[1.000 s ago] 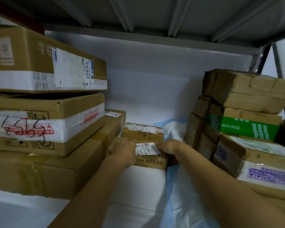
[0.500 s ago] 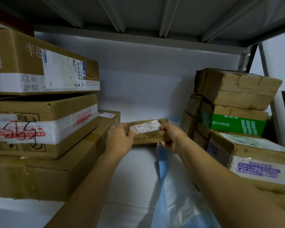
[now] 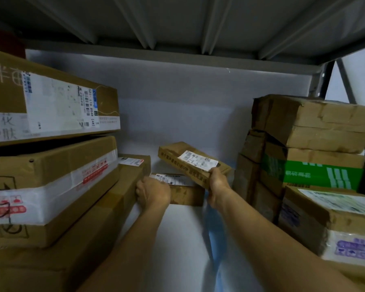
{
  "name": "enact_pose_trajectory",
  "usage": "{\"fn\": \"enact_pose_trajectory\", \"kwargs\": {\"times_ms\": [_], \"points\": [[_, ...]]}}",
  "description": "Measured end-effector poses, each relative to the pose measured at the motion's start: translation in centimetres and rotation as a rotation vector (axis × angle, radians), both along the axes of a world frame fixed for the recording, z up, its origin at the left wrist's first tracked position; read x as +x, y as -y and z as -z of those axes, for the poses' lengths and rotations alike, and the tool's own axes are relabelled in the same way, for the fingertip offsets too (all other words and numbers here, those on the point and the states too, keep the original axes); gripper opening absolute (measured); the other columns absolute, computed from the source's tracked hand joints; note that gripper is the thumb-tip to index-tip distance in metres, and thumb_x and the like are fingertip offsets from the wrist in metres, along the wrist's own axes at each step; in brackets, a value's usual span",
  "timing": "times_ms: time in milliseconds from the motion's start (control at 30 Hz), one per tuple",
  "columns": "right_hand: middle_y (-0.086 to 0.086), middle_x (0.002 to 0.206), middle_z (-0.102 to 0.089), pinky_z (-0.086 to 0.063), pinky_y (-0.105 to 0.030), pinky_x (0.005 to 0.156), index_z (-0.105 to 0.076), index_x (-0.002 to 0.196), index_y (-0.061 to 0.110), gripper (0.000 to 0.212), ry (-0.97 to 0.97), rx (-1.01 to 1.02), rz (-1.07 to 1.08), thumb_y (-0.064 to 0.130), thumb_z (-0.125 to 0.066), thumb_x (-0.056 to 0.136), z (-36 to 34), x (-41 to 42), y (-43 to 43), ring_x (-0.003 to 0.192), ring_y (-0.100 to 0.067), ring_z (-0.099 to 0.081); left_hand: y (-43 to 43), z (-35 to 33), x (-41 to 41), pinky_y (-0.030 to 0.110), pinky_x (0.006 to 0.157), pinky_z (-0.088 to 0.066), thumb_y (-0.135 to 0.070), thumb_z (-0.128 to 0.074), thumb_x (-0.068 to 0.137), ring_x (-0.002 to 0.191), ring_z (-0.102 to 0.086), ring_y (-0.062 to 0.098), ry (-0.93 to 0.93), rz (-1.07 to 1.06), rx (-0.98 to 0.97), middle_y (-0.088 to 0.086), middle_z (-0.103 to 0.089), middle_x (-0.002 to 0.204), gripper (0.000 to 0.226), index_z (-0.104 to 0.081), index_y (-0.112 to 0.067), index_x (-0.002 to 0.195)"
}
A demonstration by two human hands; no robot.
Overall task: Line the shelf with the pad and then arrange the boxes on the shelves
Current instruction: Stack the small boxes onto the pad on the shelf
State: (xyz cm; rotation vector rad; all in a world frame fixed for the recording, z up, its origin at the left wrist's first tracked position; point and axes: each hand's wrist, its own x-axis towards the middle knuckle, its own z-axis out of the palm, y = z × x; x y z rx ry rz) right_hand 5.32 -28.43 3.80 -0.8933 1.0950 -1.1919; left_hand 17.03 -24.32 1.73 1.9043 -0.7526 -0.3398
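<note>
A left stack [image 3: 51, 165] and a right stack [image 3: 303, 157] of boxes stand on the shelf [image 3: 177, 249]. Between them, the left hand [image 3: 153, 193] grips a lower box [image 3: 185, 193]; the right hand [image 3: 217, 186] holds an upper box [image 3: 177, 157] just above.

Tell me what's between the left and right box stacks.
Head view: a small labelled box on the white pad, gripped by the left hand, and above it a flat box tilted in the right hand.

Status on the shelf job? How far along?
Done: pad is down, its blue edge rumpled; left stack and right stack stand. In hand: right hand holds a flat box tilted above the lower box, which the left hand grips. Left: set the flat box down, probably in the middle gap.
</note>
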Motion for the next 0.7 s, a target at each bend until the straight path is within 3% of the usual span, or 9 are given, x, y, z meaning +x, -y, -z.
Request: {"fn": "enact_pose_trajectory", "kwargs": {"times_ms": [167, 267, 367, 467, 533, 700], "points": [[-0.003, 0.105, -0.060, -0.036, -0.038, 0.098, -0.058, 0.121, 0.015, 0.043, -0.035, 0.072, -0.059, 0.041, -0.033, 0.098, 0.1, 0.4, 0.5, 0.104, -0.021, -0.057, 1.7, 0.5, 0.9, 0.044, 0.106, -0.038, -0.021, -0.057, 0.091, 0.129, -0.040, 0.035, -0.050, 0.012, 0.039, 0.018, -0.038, 0.143, 0.056, -0.036, -0.003, 0.138], [-0.006, 0.098, -0.065, -0.040, -0.036, 0.091, -0.061, 0.120, 0.017, 0.044, -0.021, 0.065, -0.083, 0.042, -0.032, 0.098, 0.1, 0.6, 0.5, 0.082, -0.018, -0.057, 2.1, 0.5, 0.8, 0.044, 0.104, -0.038, -0.023, -0.056, 0.091, 0.127, -0.040, 0.035, -0.066, 0.039, 0.070, 0.018, -0.038, 0.142, 0.054, -0.037, -0.003, 0.138], [-0.006, 0.104, -0.064, -0.040, -0.033, 0.087, -0.060, 0.121, 0.016, 0.042, -0.039, 0.043, -0.054, 0.040, -0.036, 0.096, -0.3, 0.6, 0.3, 0.080, -0.016, -0.054, 2.0, 0.7, 0.6, 0.044, 0.101, -0.039, -0.021, -0.051, 0.093, 0.123, -0.043, 0.035, -0.069, 0.015, 0.058, 0.017, -0.035, 0.142, 0.049, -0.036, -0.004, 0.137], [-0.005, 0.110, -0.064, -0.039, -0.026, 0.068, -0.058, 0.123, 0.016, 0.043, -0.066, 0.024, -0.036, 0.040, -0.038, 0.094, -0.8, 0.6, -0.3, 0.077, -0.013, -0.053, 1.6, 0.5, 0.4, 0.038, 0.087, -0.041, -0.019, -0.053, 0.094, 0.113, -0.050, 0.036, -0.088, 0.003, 0.034, 0.017, -0.032, 0.140, 0.047, -0.037, -0.003, 0.135], [-0.005, 0.107, -0.065, -0.036, -0.026, 0.057, -0.058, 0.122, 0.016, 0.043, -0.076, 0.020, -0.037, 0.041, -0.039, 0.093, -1.2, 0.2, -1.2, 0.077, -0.013, -0.053, 0.9, 0.3, 0.1, 0.037, 0.086, -0.043, -0.019, -0.057, 0.092, 0.110, -0.051, 0.036, -0.092, -0.002, 0.027, 0.018, -0.031, 0.139, 0.050, -0.036, -0.003, 0.135], [-0.006, 0.094, -0.066, -0.038, -0.027, 0.055, -0.059, 0.123, 0.017, 0.043, -0.045, 0.002, -0.039, 0.041, -0.038, 0.095, -2.5, -1.4, -3.5, 0.074, -0.016, -0.057, -1.6, -1.4, -1.0, 0.038, 0.089, -0.045, -0.021, -0.054, 0.092, 0.111, -0.049, 0.034, -0.061, -0.019, -0.024, 0.018, -0.033, 0.136, 0.050, -0.038, -0.003, 0.135]]}}
